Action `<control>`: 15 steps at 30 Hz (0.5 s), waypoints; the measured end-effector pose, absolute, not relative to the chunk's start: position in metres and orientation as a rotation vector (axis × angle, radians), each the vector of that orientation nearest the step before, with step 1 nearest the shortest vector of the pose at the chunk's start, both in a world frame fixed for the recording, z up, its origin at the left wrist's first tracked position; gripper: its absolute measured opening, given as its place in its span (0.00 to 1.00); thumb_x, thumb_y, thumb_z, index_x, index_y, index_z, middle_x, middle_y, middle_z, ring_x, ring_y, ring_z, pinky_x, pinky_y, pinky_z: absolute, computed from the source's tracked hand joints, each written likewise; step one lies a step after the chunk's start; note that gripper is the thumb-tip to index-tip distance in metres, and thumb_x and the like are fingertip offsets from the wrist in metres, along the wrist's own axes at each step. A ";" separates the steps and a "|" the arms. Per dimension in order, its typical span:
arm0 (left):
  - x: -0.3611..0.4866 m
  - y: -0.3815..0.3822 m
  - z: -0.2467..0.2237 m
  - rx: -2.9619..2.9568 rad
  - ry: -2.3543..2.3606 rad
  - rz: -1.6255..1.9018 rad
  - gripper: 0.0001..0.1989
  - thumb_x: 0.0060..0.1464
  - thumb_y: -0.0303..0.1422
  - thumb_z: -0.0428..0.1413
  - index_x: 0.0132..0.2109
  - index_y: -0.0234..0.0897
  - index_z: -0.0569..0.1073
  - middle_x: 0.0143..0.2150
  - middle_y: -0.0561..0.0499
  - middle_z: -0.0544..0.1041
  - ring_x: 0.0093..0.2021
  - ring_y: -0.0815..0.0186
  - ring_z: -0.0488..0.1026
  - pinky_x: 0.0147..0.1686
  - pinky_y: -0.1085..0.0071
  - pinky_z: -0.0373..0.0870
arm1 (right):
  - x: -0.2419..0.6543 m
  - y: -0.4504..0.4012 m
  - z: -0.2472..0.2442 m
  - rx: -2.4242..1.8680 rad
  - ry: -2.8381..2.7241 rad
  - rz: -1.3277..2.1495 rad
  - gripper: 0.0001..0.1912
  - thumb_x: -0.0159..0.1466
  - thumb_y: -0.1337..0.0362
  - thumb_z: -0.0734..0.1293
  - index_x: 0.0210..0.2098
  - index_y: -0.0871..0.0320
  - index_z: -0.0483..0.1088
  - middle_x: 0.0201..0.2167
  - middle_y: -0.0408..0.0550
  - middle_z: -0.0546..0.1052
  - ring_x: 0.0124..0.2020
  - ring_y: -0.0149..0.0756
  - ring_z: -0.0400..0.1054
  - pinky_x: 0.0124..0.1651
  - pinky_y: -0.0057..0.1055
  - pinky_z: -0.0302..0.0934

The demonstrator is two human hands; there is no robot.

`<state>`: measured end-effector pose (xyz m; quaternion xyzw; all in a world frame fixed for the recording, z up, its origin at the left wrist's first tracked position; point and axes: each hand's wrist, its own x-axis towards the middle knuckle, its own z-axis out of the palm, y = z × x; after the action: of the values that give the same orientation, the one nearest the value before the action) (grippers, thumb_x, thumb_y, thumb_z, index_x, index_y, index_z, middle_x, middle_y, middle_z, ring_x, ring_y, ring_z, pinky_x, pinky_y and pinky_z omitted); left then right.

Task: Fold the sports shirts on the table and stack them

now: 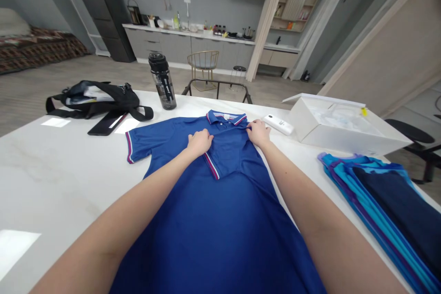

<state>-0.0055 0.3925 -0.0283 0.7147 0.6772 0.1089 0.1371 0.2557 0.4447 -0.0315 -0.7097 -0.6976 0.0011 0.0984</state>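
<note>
A blue polo shirt (213, 229) lies spread on the white table, its striped collar (226, 118) at the far end. The sleeve on the right is folded inward over the chest, its red-and-white cuff crossing the front. My left hand (200, 142) is closed on the edge of that folded sleeve, near the middle of the chest. At the right shoulder, beside the collar, my right hand (258, 132) pinches the shirt's fabric. The left sleeve (148, 140) lies stretched out flat.
A white box (344, 121) and a pile of folded clothes (382, 202) sit on the right. Near the collar lies a white handheld device (278, 124). On the far left are a black bag (99, 98), a dark phone (106, 123) and a water bottle (162, 83).
</note>
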 end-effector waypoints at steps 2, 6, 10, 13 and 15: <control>-0.009 0.397 -0.026 2.047 1.898 0.508 0.13 0.68 0.41 0.47 0.49 0.39 0.71 0.44 0.42 0.80 0.47 0.53 0.77 0.48 0.58 0.68 | 0.260 0.450 -0.028 -2.064 -1.993 -0.052 0.15 0.69 0.60 0.59 0.47 0.56 0.76 0.57 0.59 0.69 0.58 0.53 0.59 0.58 0.56 0.55; -0.014 0.420 -0.024 2.050 1.850 0.784 0.10 0.65 0.41 0.53 0.47 0.42 0.72 0.42 0.45 0.80 0.45 0.55 0.77 0.45 0.64 0.69 | 0.260 0.461 -0.021 -2.034 -1.858 -0.124 0.16 0.69 0.61 0.58 0.47 0.58 0.74 0.56 0.60 0.69 0.58 0.55 0.58 0.57 0.56 0.54; -0.019 0.446 -0.031 2.031 1.891 0.742 0.09 0.64 0.38 0.55 0.46 0.39 0.74 0.44 0.43 0.80 0.49 0.54 0.75 0.47 0.64 0.69 | 0.253 0.464 -0.030 -2.065 -1.848 -0.050 0.15 0.69 0.61 0.59 0.50 0.57 0.73 0.56 0.60 0.69 0.58 0.54 0.59 0.57 0.57 0.54; -0.018 0.447 -0.038 2.130 1.979 0.665 0.13 0.64 0.36 0.54 0.53 0.38 0.73 0.52 0.39 0.77 0.53 0.51 0.73 0.50 0.58 0.68 | 0.248 0.453 -0.041 -2.057 -1.890 0.005 0.18 0.68 0.62 0.62 0.56 0.54 0.69 0.59 0.59 0.67 0.59 0.54 0.59 0.57 0.58 0.55; -0.014 0.436 -0.041 2.325 1.972 0.699 0.17 0.65 0.35 0.53 0.59 0.38 0.71 0.57 0.38 0.74 0.58 0.50 0.70 0.55 0.54 0.66 | 0.247 0.440 -0.045 -1.996 -1.905 -0.031 0.20 0.68 0.62 0.63 0.59 0.54 0.67 0.60 0.59 0.66 0.60 0.54 0.59 0.57 0.56 0.56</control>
<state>-0.0144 0.4359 -0.0406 0.7432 0.6305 0.2235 0.0069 0.2467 0.4396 -0.0448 -0.7102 -0.6778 -0.0112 0.1900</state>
